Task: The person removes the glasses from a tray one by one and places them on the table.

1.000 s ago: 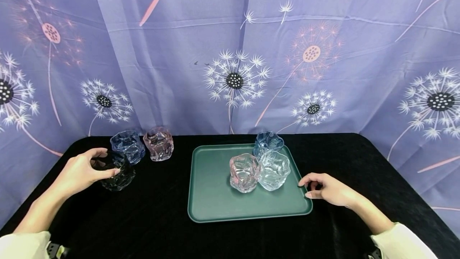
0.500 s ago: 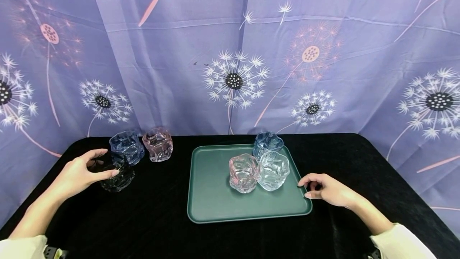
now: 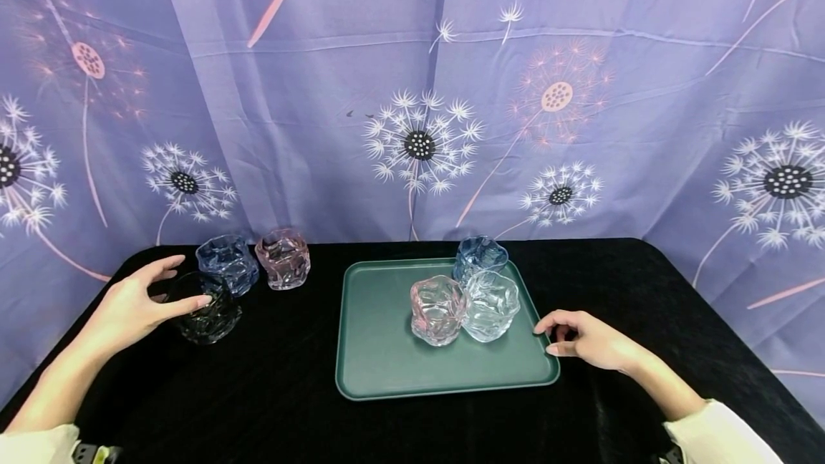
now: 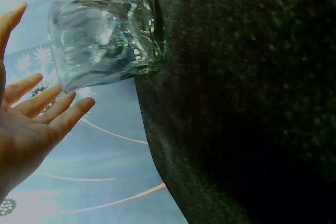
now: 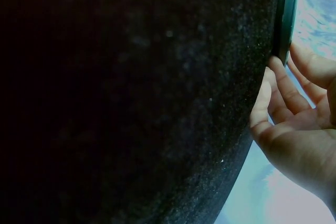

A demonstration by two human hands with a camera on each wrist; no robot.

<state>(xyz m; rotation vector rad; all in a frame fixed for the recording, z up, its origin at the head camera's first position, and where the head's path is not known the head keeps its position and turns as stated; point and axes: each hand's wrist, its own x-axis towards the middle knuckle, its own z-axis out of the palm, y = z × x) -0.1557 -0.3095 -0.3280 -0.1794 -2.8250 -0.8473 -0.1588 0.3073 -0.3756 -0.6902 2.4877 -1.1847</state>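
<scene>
In the head view a dark smoky glass [image 3: 209, 317] stands on the black table at the left, beside a blue glass [image 3: 228, 263]. My left hand [image 3: 132, 306] is around its near left side with thumb and fingers spread. In the left wrist view the fingers [image 4: 68, 116] are straight, and a gap shows between the upper fingertip and the glass [image 4: 105, 40]. At the right, my right hand [image 3: 589, 339] holds the right rim of a green tray [image 3: 387, 371] between thumb and fingertips. Its other fingers are curled below the rim [image 5: 287, 19] in the right wrist view.
A pink glass [image 3: 283, 260] stands right of the blue one at the table's back left. On the tray's right half are another pink glass [image 3: 438, 311], a clear glass [image 3: 492, 306] and a blue glass [image 3: 480, 256]. A purple dandelion-print cloth [image 3: 322, 127] hangs behind.
My left hand has loosened from the dark glass, its fingers drawing back leftward and up, while the glass stays in place. The right hand and tray have not moved.
</scene>
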